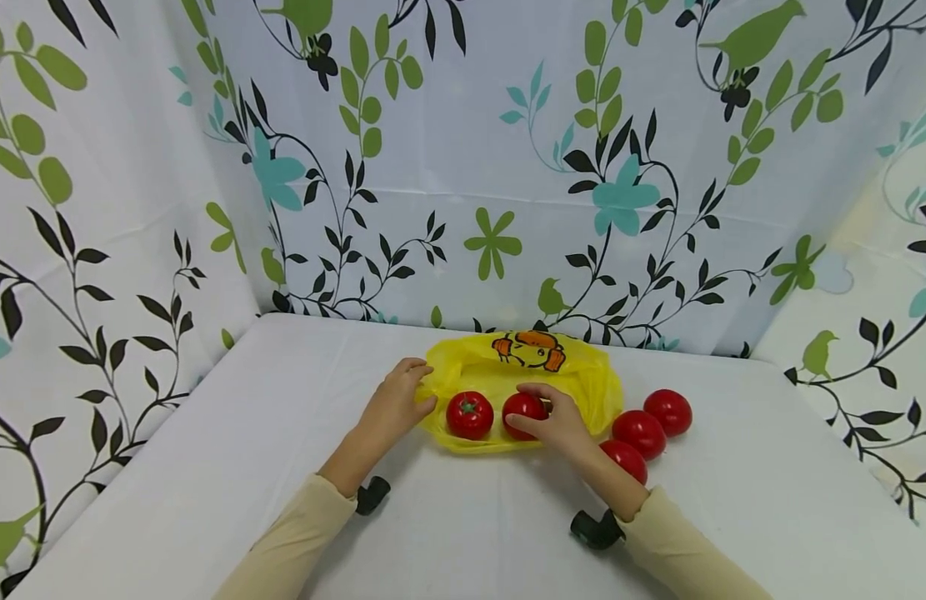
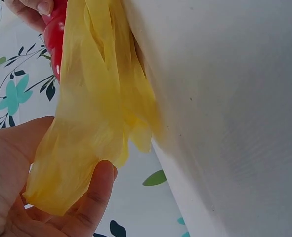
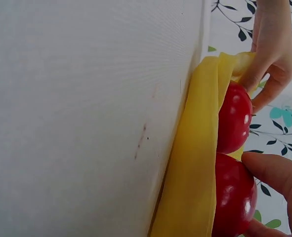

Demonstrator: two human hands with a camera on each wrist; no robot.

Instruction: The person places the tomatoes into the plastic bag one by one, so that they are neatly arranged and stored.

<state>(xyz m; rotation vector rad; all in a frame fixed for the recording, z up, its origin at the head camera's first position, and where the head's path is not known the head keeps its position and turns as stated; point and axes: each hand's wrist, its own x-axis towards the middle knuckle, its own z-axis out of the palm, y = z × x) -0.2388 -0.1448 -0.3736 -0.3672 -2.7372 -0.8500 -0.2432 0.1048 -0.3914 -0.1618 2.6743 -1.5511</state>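
A yellow plastic bag (image 1: 586, 379) with an orange-and-black cartoon print lies spread open on the table. Two red tomatoes sit in it: the left tomato (image 1: 470, 416) shows its green stem top, while the right tomato (image 1: 524, 416) is in the grip of my right hand (image 1: 563, 423), thumb and fingers on opposite sides. My left hand (image 1: 391, 402) holds the left edge of the bag; the left wrist view shows the yellow film (image 2: 86, 113) between its thumb and fingers. Close up in the right wrist view, the gripped tomato (image 3: 234, 197) touches the other one.
Three more tomatoes lie in a slanting row right of the bag: a far one (image 1: 668, 412), a middle one (image 1: 638, 434) and a near one (image 1: 624, 461), partly behind my right forearm. The white table (image 1: 463, 525) meets a leaf-patterned curtain (image 1: 463, 167) behind.
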